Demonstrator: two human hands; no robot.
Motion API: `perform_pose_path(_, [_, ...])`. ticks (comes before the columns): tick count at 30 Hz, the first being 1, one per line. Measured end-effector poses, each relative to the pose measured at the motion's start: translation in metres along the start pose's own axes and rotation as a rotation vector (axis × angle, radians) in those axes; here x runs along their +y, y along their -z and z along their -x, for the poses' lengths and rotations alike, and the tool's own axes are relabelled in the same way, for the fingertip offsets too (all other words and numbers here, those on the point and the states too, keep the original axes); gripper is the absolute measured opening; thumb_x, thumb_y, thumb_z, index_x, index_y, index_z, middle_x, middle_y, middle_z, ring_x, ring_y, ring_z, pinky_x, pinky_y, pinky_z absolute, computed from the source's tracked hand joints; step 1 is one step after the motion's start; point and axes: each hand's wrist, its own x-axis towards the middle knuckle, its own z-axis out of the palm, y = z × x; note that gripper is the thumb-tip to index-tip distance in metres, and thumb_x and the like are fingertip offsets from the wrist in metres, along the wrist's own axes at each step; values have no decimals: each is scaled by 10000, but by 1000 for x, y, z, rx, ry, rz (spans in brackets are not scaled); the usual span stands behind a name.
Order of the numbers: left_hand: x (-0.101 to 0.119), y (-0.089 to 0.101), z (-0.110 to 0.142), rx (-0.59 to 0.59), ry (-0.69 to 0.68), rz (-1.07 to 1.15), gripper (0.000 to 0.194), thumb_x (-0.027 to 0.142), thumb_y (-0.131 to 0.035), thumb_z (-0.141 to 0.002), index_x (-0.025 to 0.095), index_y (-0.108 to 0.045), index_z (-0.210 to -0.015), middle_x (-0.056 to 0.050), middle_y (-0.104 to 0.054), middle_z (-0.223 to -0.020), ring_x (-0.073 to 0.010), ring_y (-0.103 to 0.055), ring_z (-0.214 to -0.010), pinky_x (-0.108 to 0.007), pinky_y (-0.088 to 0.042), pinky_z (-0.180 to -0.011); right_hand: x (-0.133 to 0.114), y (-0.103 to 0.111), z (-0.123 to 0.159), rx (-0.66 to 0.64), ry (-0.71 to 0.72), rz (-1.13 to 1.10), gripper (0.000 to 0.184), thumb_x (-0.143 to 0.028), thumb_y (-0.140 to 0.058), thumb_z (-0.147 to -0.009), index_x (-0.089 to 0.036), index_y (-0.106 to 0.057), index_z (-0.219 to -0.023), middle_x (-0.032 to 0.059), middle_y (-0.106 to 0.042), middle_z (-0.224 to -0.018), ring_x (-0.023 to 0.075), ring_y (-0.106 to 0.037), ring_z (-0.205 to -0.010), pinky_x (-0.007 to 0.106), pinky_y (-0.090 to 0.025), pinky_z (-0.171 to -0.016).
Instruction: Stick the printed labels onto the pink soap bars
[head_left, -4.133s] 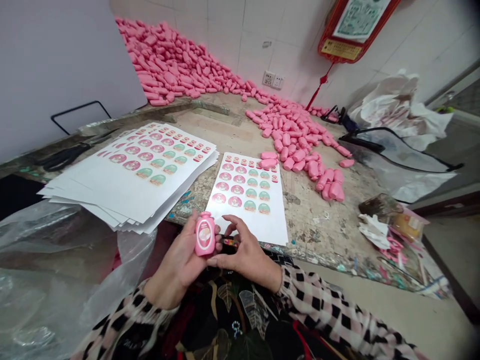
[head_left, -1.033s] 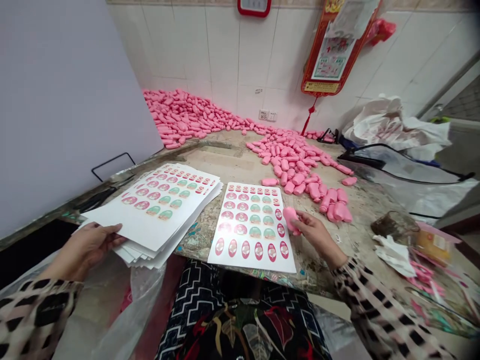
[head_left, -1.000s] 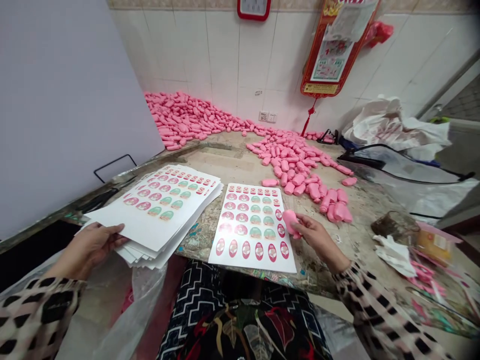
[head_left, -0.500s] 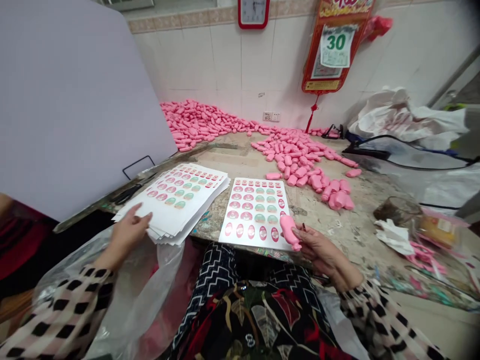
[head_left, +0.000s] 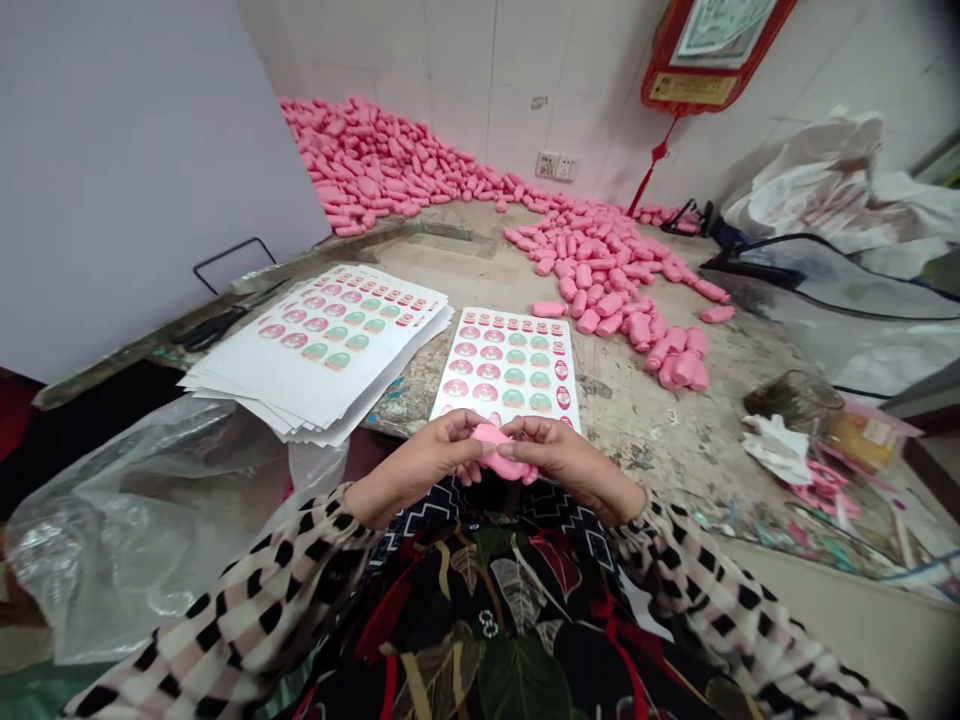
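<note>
The L hand and the R hand are close together, both pinching one pink bottle w/ fingers & thumbs. It's just by the near edge of a printed sheet, which lies flat on the bench. A paper pile is to the sheet's L. A big heap of pink bottles goes along the wall & comes out on the R.

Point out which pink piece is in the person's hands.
The pink piece held between the left hand and right hand, by the near end of the single sticker sheet; neither hand touches the pink pieces on the table.
</note>
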Motion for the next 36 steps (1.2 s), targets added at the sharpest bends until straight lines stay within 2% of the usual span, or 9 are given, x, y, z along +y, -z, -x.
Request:
perform_pose_path(7, [-9,-6,-14,141,60,131,278,225,-648,-710,179,-480,-927,7,-607,-685,-104,-577,-515,-225,-435,-507,18,19,14,143,45,-43,372,-410,-697,-707,-214,-612,-1011,-38,-578,-730,79,-510,-634,222,-404,-628])
perform_pose_path(10, [-14,-10,-15,130,97,129,258,210,-652,-700,182,-472,-884,11,-608,-675,-113,-594,-529,-232,-450,-521,22,26,21,159,94,29,330,-384,-702,-709,-204,-623,-974,-32,-573,-773,93,-514,-712,237,-403,-699])
perform_pose_path(15, [-20,-19,-16,-38,228,145,294,197,-672,-671,183,-460,-874,-4,-635,-667,-127,-612,-570,-225,-453,-543,19,32,24,207,201,195,258,-412,-601,-797,-215,-630,-962,-9,-593,-871,124,-530,-810,272,-413,-777])
perform_pose_path(19, [-23,-24,-21,-241,320,165,288,257,-621,-737,174,-474,-971,-45,-664,-739,-127,-608,-556,-228,-455,-528,17,21,24,137,249,327,244,-413,-548,-838,-212,-628,-951,5,-605,-871,137,-544,-835,282,-432,-791])
perform_pose_path(23, [-28,-21,-26,-329,378,174,255,315,-575,-779,151,-516,-964,-68,-658,-735,-123,-580,-514,-204,-402,-446,22,23,24,142,300,492,371,-439,-564,-824,-248,-566,-1142,29,-589,-1003,146,-550,-906,285,-437,-822])
perform_pose_path(26, [-30,-17,-26,-313,377,188,233,286,-558,-785,131,-546,-957,-85,-658,-772,-125,-589,-556,-216,-427,-493,27,47,24,244,275,592,350,-447,-484,-870,-237,-593,-1127,45,-606,-1040,159,-561,-946,299,-429,-850])
perform_pose_path(28, [-29,-16,-27,-281,348,217,252,260,-577,-771,149,-529,-992,-82,-659,-834,-132,-603,-610,-231,-446,-543,29,67,24,390,229,702,323,-433,-424,-897,-227,-644,-1013,42,-638,-1015,172,-576,-943,306,-428,-844])
perform_pose_path(31, [-26,-20,-30,-231,291,230,252,257,-612,-752,181,-483,-955,-71,-653,-891,-127,-590,-624,-235,-434,-541,28,89,24,604,135,998,294,-410,-420,-895,-254,-639,-1015,29,-655,-1025,191,-586,-928,310,-425,-805])
perform_pose_path(36, [-18,-34,-44,-116,206,58,313,249,-697,-664,197,-445,-842,-20,-629,-854,-80,-505,-547,-213,-386,-502,21,103,20,635,103,1273,264,-339,-393,-903,-242,-623,-985,36,-657,-990,190,-574,-935,292,-404,-797])
